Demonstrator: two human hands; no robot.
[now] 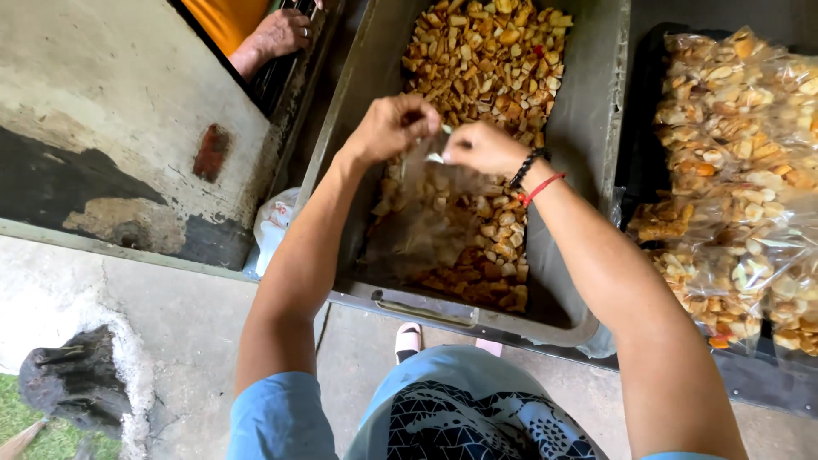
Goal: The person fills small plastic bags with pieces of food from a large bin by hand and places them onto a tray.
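Observation:
My left hand point(390, 126) and my right hand point(482, 146) are side by side over a long grey metal tray point(578, 136). Both pinch the top edge of a clear plastic bag point(426, 213) that hangs down between them above the tray. The tray holds a heap of small golden-brown fried snack pieces point(486, 60). My right wrist wears a black bead bracelet and a red string. Whether the bag holds any pieces is hard to tell through the plastic.
Several filled clear bags of the same snack point(733, 170) lie stacked on the right. Another person's hand point(277, 36) rests at the top left by a dark grate. A white plastic bag point(274, 223) lies left of the tray, on the concrete floor point(170, 324).

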